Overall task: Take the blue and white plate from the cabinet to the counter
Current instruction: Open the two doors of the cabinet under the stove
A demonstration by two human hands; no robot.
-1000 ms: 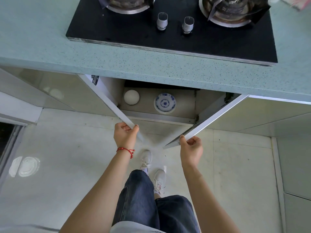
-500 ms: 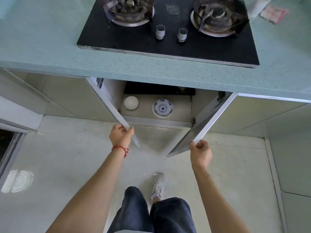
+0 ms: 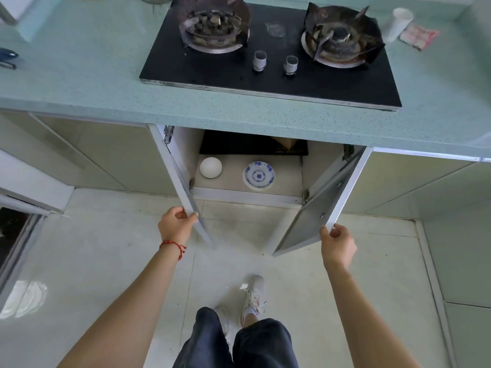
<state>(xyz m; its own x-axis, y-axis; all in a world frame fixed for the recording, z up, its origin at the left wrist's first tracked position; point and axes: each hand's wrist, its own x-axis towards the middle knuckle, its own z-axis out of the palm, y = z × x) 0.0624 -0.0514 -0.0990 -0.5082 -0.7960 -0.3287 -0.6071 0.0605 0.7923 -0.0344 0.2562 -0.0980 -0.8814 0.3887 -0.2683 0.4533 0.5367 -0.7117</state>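
Head view. Both cabinet doors stand open below the counter [image 3: 79, 83]. The left hand [image 3: 176, 225] has its fingers curled around the free edge of the left door [image 3: 183, 187]. The right hand [image 3: 337, 247] pinches the lower corner of the right door [image 3: 322, 205], thumb on the near face. Neither hand touches the plate [image 3: 259, 176].

The plate lies flat on the cabinet floor, near the front lip, right of centre. A white bowl [image 3: 210, 167] sits well apart to its left.

Handling, as judged: glazed ceramic, so rigid, smooth, brittle and moderately light. Grip at the rim, thumb on top, fingers beneath. Lying flat, it likely needs one edge tipped up first.

Appearance: round, shallow, white, with a blue central rosette and a ring of blue motifs around the rim.
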